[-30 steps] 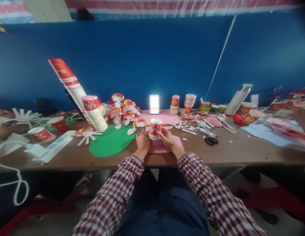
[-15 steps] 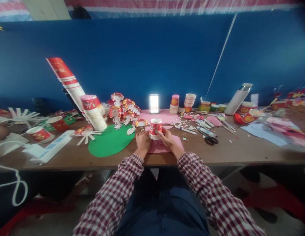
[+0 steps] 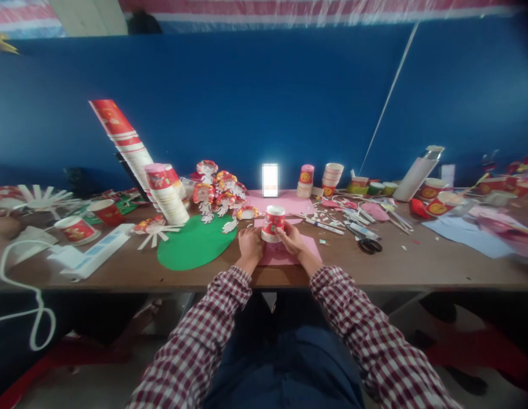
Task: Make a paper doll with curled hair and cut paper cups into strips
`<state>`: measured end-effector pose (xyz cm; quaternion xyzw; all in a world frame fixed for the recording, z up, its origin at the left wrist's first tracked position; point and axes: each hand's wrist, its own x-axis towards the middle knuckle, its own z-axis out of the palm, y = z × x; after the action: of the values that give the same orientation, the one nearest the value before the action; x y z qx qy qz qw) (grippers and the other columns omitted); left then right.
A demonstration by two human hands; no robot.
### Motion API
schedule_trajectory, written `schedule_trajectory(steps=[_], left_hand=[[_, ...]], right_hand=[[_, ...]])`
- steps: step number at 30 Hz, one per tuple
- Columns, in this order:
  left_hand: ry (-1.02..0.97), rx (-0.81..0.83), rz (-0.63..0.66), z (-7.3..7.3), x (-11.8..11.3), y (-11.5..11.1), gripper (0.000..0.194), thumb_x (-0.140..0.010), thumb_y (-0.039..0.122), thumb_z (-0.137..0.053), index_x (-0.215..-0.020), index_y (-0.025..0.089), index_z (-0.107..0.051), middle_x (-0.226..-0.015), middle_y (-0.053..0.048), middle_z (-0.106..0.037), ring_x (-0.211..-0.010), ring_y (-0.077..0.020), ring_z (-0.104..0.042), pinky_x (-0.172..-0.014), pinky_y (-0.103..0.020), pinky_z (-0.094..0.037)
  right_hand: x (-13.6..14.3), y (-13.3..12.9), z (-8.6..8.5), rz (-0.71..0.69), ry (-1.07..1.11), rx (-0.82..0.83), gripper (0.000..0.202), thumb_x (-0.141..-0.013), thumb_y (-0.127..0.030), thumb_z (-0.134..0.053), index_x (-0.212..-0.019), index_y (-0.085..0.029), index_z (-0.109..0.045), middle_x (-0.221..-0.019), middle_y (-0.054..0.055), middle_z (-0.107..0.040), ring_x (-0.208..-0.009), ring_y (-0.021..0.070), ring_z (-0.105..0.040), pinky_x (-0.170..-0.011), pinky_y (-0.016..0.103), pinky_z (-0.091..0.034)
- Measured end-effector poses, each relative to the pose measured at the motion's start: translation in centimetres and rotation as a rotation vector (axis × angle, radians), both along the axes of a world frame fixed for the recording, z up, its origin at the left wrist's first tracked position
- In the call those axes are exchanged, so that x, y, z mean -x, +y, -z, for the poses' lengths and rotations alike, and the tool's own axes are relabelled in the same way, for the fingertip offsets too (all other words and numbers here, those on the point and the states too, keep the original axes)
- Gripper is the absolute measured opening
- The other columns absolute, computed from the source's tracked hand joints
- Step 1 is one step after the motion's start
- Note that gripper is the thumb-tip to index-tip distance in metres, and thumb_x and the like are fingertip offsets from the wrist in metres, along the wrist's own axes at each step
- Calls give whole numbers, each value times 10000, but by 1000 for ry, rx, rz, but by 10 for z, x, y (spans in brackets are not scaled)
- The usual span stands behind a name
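Observation:
A red and white paper cup (image 3: 273,224) is upright between my hands, over a pink sheet (image 3: 309,250) near the table's front edge. My right hand (image 3: 292,238) is closed on the cup's right side, fingers on its red print. At the cup's left side my left hand (image 3: 251,245) is curled against it, its fingertips partly hidden. Left of my hands lies a green oval sheet (image 3: 196,244). Behind the cup another pink sheet (image 3: 285,203) lies in front of a bright blurred rectangle (image 3: 270,180).
Tall leaning cup stacks (image 3: 170,199) and paper figures (image 3: 223,193) stand left. A white power strip (image 3: 97,253) lies farther left. Black scissors (image 3: 369,245), pens and paper scraps lie right, before a white flask (image 3: 419,173). A person's blurred hand (image 3: 6,226) shows far left.
The whole view has shifted slightly, so things appear a little farther right. My hands still hold the cup, with hardly any change in their grip.

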<state>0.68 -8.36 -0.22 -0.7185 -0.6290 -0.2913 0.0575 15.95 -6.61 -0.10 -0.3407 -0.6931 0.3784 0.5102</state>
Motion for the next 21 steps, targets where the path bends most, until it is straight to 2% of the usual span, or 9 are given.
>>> schedule_trajectory(steps=[9,21], left_hand=[[-15,51,-55,1,-1,1,187,-789,241,-493,-768,186,-671,-824,-81,-692,-873,-224,-597,-795,-342,-348],[-21,56,-64,-3,-1,-1,208,-804,279,-483,-759,187,-665,-826,-86,-691,-873,-215,-597,-807,-332,-345]], right_hand=[[-1,2,4,16,-18,-26,351,-815,-473,-541,-1047,-227,-636,-941,38,-685,-835,210,-622,-724,306,-499],[-2,1,4,23,-18,-29,375,-811,-458,-542,-1065,-197,-630,-942,55,-688,-834,213,-627,-714,312,-501]])
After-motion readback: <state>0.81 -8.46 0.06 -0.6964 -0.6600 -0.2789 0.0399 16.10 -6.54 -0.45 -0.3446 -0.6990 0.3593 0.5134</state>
